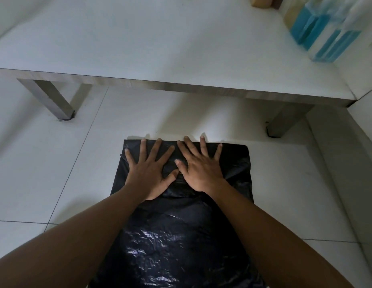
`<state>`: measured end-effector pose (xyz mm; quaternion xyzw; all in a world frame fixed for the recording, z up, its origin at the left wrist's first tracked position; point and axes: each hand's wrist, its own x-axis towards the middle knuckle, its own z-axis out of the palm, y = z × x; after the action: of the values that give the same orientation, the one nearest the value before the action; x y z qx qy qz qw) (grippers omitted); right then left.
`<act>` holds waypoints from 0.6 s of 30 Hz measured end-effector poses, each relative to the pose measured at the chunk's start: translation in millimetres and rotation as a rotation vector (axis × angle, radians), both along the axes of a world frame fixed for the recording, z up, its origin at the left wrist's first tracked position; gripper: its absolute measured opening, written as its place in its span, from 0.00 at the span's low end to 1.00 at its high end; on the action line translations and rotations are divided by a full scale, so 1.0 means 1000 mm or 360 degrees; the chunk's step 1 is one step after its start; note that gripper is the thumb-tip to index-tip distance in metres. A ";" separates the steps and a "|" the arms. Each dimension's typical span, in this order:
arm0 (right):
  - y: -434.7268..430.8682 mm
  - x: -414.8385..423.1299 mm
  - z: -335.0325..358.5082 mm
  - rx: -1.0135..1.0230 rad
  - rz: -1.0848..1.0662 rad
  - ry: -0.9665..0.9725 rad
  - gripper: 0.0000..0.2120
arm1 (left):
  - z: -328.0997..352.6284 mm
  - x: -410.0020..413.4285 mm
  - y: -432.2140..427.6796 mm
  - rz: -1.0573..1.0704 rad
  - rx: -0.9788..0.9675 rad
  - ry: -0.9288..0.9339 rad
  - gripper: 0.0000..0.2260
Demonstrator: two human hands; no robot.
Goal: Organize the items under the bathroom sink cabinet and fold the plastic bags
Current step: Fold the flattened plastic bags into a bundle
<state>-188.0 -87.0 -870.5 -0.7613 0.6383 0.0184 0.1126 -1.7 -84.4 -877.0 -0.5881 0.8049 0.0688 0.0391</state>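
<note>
Both left hand (148, 175) and right hand (201, 173) flat, splayed wide, on black plastic bag (176, 235).

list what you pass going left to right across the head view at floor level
left metal leg → left hand → right hand, both flat on the black plastic bag → right metal leg

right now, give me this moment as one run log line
step: flattening bag | left hand: flat, pressing black plastic bag | right hand: flat, pressing same bag, far end | bag: spread on tiled floor
</note>
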 end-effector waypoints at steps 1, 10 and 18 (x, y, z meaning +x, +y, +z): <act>0.000 -0.005 -0.001 0.0004 -0.0009 0.0009 0.32 | 0.000 -0.001 0.000 0.0002 0.0005 -0.0014 0.35; 0.004 -0.067 0.000 -0.0055 -0.0212 0.0035 0.37 | 0.007 -0.004 -0.001 0.0027 0.0077 -0.0049 0.44; 0.008 -0.112 -0.001 0.0044 -0.0495 -0.0059 0.37 | 0.015 -0.003 -0.004 0.0095 0.0146 -0.0018 0.51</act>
<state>-300.2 -78.7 -871.9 -0.6518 0.7460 -0.0046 0.1364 -4.6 -88.4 -861.8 -0.6099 0.7828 0.1034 0.0683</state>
